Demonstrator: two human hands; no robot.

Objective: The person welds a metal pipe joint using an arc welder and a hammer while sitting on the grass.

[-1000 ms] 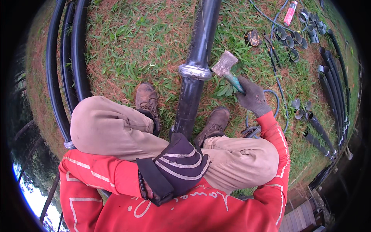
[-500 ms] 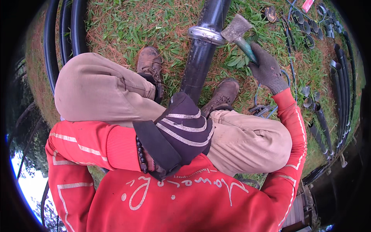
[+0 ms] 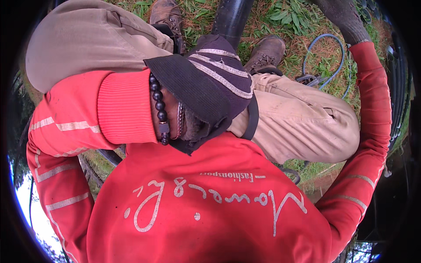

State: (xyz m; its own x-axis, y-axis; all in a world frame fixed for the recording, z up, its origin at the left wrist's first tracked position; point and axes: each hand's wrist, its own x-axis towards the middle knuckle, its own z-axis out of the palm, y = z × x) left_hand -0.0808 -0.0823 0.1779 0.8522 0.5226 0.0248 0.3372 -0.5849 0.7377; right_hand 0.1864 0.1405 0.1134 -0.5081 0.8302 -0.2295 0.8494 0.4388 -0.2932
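Note:
My left hand [image 3: 217, 83], in a dark glove with pale stripes and a wide black cuff, lies across my lap above the near part of a black pipe [image 3: 232, 19]. Its fingers are hidden from view, so any grip on the pipe cannot be told. At the upper right, my right hand [image 3: 344, 17] wears a dark knitted glove and is cut off by the picture's edge. Neither its fingertips nor anything held in them can be seen.
My boots [image 3: 268, 52] stand on grass on both sides of the pipe. A blue-grey cable loop [image 3: 343, 52] lies on the grass below my right hand. More black pipes [image 3: 398, 87] run along the far right edge.
The view has shifted toward my body, so the pipe's metal collar and the hatchet held in my right hand are out of sight. My right hand now appears higher and farther right.

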